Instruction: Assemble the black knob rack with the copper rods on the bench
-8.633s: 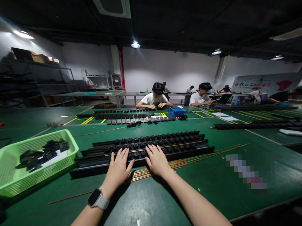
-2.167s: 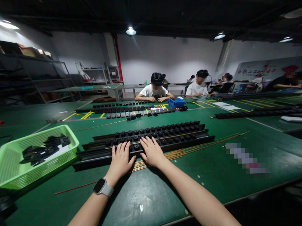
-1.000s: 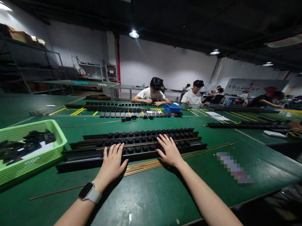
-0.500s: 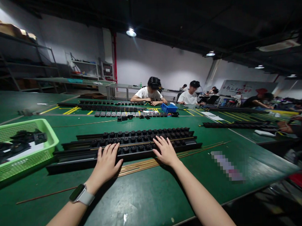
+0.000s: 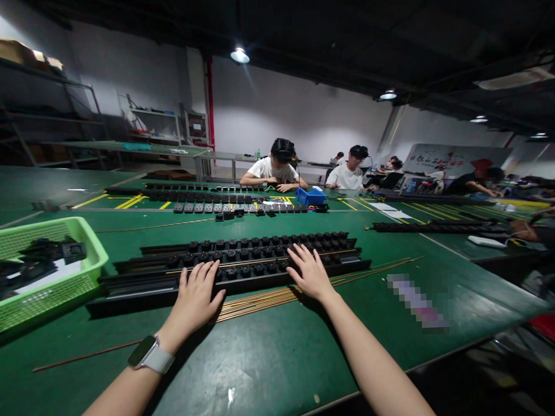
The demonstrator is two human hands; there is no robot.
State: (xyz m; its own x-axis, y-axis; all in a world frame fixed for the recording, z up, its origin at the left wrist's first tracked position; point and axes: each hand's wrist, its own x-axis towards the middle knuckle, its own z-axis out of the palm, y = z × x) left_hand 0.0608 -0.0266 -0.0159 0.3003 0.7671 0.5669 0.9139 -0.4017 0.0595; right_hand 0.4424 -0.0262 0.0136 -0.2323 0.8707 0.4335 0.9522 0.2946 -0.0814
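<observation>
Several long black rails [image 5: 139, 303] lie side by side in front of me, carrying rows of small black square parts [image 5: 245, 253]. A thin brass rod [image 5: 261, 262] runs lengthwise over them. My left hand [image 5: 196, 296], with a watch on the wrist, rests over the near rails with its fingers stretched out. Farther right, my right hand [image 5: 310, 275] lies on the same rails, fingers spread near the rod. Whether the fingertips press on the rod I cannot tell. A bundle of brass rods [image 5: 254, 306] lies on the table just before the rails, partly under both hands.
A green basket [image 5: 92, 243] with black parts stands at the left. One loose reddish rod [image 5: 86, 356] lies near my left forearm. Across the green table [image 5: 248, 381] are more black strips, a blue bin [image 5: 310, 197] and co-workers. A pixelated object [image 5: 417, 300] lies at the right.
My right hand has slid a little to the right along the rails. The left hand has stayed almost where it was.
</observation>
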